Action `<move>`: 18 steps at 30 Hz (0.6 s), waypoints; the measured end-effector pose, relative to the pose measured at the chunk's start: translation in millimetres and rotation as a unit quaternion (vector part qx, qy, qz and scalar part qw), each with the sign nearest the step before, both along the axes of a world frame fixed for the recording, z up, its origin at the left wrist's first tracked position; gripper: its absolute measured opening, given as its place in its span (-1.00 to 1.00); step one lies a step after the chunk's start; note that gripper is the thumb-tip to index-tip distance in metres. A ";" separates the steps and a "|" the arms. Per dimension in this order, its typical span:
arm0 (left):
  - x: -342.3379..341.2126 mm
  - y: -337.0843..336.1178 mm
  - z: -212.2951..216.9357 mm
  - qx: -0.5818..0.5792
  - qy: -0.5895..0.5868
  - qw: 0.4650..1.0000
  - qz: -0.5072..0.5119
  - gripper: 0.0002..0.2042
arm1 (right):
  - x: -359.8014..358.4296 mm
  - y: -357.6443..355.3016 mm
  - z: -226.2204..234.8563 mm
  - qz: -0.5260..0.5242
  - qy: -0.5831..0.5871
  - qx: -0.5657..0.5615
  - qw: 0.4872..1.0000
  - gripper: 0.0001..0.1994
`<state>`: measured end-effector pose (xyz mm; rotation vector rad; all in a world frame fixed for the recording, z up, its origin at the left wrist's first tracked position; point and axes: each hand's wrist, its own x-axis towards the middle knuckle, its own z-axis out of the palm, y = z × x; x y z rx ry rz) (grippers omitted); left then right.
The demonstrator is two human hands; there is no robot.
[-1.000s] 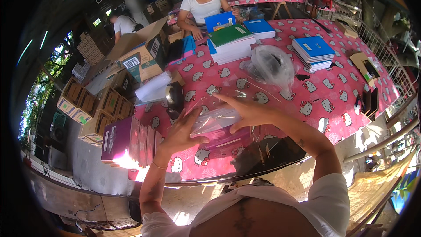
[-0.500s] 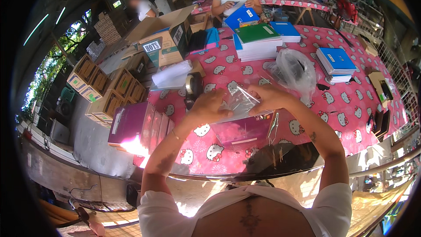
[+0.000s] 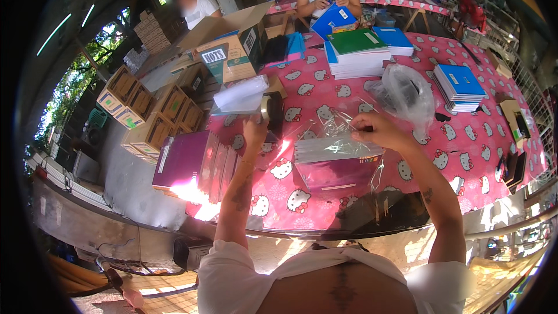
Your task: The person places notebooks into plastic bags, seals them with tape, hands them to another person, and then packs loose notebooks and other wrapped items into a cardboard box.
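On the pink table [image 3: 465, 157], both hands, left [image 3: 256, 129] and right [image 3: 372, 131], grip the clear-wrapped purple pack [image 3: 334, 160] between them.

Left hand [image 3: 254, 129] at tape dispenser [image 3: 272, 111], right hand [image 3: 376, 131] pinching plastic sleeve [image 3: 332, 146]

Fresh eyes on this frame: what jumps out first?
The pink cat-print tablecloth fills the middle. At its near edge, the left hand and right hand hold a clear plastic bag over a purple book. Stacks of blue and green notebooks sit at the far side, open cardboard boxes on the floor to the left.
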<state>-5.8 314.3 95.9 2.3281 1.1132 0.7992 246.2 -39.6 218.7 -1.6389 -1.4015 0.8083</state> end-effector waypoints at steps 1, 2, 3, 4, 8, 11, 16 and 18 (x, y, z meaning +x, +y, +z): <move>-32.3 24.6 -12.5 -0.038 0.039 0.998 0.033 -0.81 | -4.0 3.4 5.1 0.001 0.014 -0.004 1.000 -0.63; -26.2 27.8 -21.0 -0.041 0.040 0.998 0.028 -0.81 | 2.0 -1.0 3.5 -0.005 0.015 -0.008 1.000 -0.63; -23.4 28.1 -25.7 -0.265 -0.086 0.960 -0.024 -0.83 | 5.4 -5.0 3.1 -0.014 0.018 -0.020 1.000 -0.63; -22.3 28.7 -28.7 -0.470 -0.206 0.856 -0.070 -0.84 | 7.7 -7.4 3.4 -0.022 0.020 -0.030 0.999 -0.63; 9.6 21.1 -31.3 -0.520 -0.222 0.825 0.012 -0.85 | 7.8 -10.1 5.7 -0.026 0.053 -0.038 0.998 -0.63; 11.8 -3.6 -53.6 -0.409 -0.299 0.862 0.023 -0.86 | 6.4 -12.1 4.7 -0.035 0.079 -0.046 0.995 -0.62; -52.6 11.6 -68.9 -0.286 -0.183 0.936 0.094 -0.85 | -3.6 3.1 3.9 -0.004 0.073 0.020 0.997 -0.66; -23.9 8.8 -26.1 0.018 0.194 0.974 0.113 -0.81 | 5.8 -4.9 -2.4 -0.026 0.063 0.005 0.998 -0.65</move>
